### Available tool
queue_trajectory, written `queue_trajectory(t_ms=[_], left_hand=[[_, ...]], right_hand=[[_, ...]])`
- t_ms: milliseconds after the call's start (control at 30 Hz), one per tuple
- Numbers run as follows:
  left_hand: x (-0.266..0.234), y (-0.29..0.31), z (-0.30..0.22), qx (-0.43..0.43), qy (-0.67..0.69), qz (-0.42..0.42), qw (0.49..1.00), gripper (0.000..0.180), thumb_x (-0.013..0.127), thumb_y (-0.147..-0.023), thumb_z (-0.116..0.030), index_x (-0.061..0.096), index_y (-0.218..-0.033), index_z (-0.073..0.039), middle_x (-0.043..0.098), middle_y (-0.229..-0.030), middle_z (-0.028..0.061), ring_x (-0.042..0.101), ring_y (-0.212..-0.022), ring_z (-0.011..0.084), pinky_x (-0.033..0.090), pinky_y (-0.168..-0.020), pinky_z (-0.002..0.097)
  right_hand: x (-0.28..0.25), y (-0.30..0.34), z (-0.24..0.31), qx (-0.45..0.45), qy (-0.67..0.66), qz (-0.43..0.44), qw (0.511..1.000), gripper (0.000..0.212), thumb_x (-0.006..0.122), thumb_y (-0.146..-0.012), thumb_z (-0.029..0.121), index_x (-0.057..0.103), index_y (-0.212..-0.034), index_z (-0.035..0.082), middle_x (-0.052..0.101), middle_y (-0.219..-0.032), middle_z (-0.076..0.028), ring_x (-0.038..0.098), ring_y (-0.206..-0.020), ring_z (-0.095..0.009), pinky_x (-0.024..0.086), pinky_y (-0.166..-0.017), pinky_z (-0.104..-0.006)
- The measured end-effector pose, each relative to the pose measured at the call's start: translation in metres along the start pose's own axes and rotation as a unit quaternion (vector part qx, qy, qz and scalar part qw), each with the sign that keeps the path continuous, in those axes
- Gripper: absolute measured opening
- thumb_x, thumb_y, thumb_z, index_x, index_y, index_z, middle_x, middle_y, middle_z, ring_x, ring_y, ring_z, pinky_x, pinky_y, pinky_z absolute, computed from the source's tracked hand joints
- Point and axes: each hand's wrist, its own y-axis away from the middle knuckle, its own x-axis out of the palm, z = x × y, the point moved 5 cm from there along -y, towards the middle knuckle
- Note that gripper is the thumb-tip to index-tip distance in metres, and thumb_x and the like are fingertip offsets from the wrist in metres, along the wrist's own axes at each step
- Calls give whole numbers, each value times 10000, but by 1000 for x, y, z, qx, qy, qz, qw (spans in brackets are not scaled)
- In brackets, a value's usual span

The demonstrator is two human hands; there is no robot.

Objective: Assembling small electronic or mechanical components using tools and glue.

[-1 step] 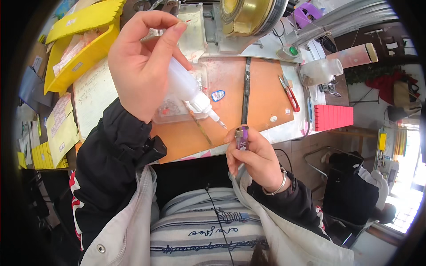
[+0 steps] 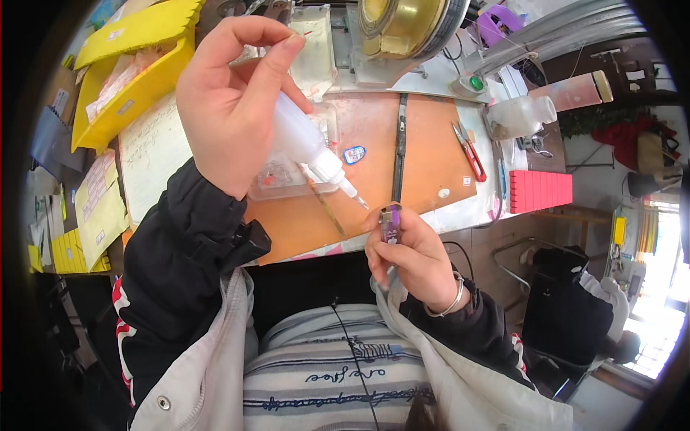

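My left hand (image 2: 230, 108) is raised over the left of the table, its lower fingers wrapped round a white squeeze bottle (image 2: 296, 133). The bottle tilts down to the right, and its thin metal tip ends just beside my right fingertips. Between the left thumb and forefinger is pinched a short, thin red strand (image 2: 307, 33); its kind is too small to tell. At the table's front edge my right hand (image 2: 418, 255) closes round a purple lighter (image 2: 391, 228), metal top upward, no flame visible. The palm side of the left hand is hidden.
An orange-brown mat (image 2: 424, 165) covers the table, bearing a clear plastic box (image 2: 269, 192), a thin stick (image 2: 327, 208), a black strip (image 2: 399, 144) and red-handled scissors (image 2: 472, 159). A yellow bin (image 2: 100, 133), a large tape roll (image 2: 392, 50), a translucent bottle (image 2: 510, 118) and a pink foam block (image 2: 540, 190) surround it.
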Motion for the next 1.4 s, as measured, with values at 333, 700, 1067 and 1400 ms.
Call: queue_trajectory(t_ms=[333, 700, 1067, 1400], left_hand=[[-1, 0, 6, 11, -23, -6, 1000, 121, 636, -934, -80, 600, -1020, -3, 625, -903, 41, 619, -564, 113, 441, -504, 213], [-1, 0, 6, 20, -17, -2, 1000, 116, 641, -932, -74, 602, -1017, -6, 628, -883, 37, 617, -558, 112, 448, -504, 214], [-2, 0, 5, 21, -16, -5, 1000, 123, 645, -930, -70, 600, -1023, -4, 633, -894, 39, 619, -557, 110, 447, -504, 212], [-1, 2, 4, 24, -26, -5, 999, 131, 647, -929, -70, 599, -1025, 4, 632, -897, 42, 619, -562, 112, 451, -507, 216]], right_hand=[[8, -15, -14, 36, -109, -19, 993, 551, 258, -1014, 500, 399, -697, 72, 303, -536, 35, 244, -470, -72, 188, -431, -227], [8, -19, -20, 35, -128, -11, 991, 519, 321, -1002, 432, 419, -645, 68, 296, -526, 41, 238, -456, -74, 187, -433, -242], [12, -18, -16, 31, -88, -20, 995, 490, 251, -1008, 432, 368, -685, 83, 262, -533, 38, 213, -478, -77, 177, -435, -239], [12, -17, -17, 25, -83, -12, 996, 489, 248, -1009, 426, 370, -683, 83, 268, -530, 36, 216, -477, -78, 180, -436, -241]])
